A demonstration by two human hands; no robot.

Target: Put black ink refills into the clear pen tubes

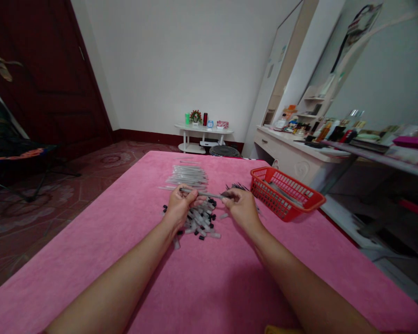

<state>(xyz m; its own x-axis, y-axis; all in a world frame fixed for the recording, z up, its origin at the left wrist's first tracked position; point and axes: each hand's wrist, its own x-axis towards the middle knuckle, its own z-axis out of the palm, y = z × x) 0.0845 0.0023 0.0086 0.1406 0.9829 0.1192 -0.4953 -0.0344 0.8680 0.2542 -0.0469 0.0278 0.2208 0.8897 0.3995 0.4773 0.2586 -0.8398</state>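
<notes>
A thin grey pen barrel lies level between my two hands, above the pink cloth. My left hand is closed around its left part, where a dark end shows. At the right end, the fingers of my right hand pinch the pen barrel; a small dark piece shows there, partly hidden by the fingers. Beneath the hands is a pile of clear pen caps mixed with small black plugs. Beyond my left hand, several clear pen tubes lie side by side. Thin dark refills lie behind my right hand.
A red plastic basket with a few long grey pieces inside stands to the right. The pink cloth covers the surface. Further right is a dresser with bottles. A low white table stands by the wall, a chair at the left.
</notes>
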